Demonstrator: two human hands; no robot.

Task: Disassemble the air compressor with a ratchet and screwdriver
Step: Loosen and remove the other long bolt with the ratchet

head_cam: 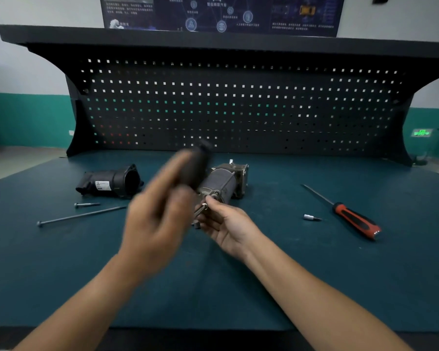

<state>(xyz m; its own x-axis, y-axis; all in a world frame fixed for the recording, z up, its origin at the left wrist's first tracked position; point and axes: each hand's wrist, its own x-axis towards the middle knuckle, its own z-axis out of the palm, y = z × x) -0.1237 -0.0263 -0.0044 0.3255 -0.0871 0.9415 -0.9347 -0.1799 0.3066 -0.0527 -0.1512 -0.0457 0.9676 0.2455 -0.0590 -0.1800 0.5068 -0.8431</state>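
Plainly the loose hardware is the first worry: at far left a long bolt (81,215) and a short bolt (86,204) lie bare on the green bench mat (61,262), and a sweep of a forearm could roll either off the edge. Just behind them the black plastic housing (112,183) lies on its side, already off the compressor and apart from the work. The left hand (160,206) is smeared by motion; it seems clenched round the dark handle of the ratchet (197,168), though the blur hides the fingers. A fast swing could slip the socket off the fastener and round its head, or knock the knuckles on metal. Next, the air compressor (226,181), the task's thing, lies on its side at mid-bench with nothing clamping it that I can see, so torque may simply turn or slide the body. The right hand (226,224) pinches the ratchet's metal head against the compressor's near end between thumb and fingertips; those fingers sit close to the turning joint and could be nipped. Farther right a small socket bit (312,217) lies loose and could roll, and the red-and-black screwdriver (352,219) rests untouched beyond it. As for containers, no tray, box or cup shows anywhere, so every removed part lies directly on the mat
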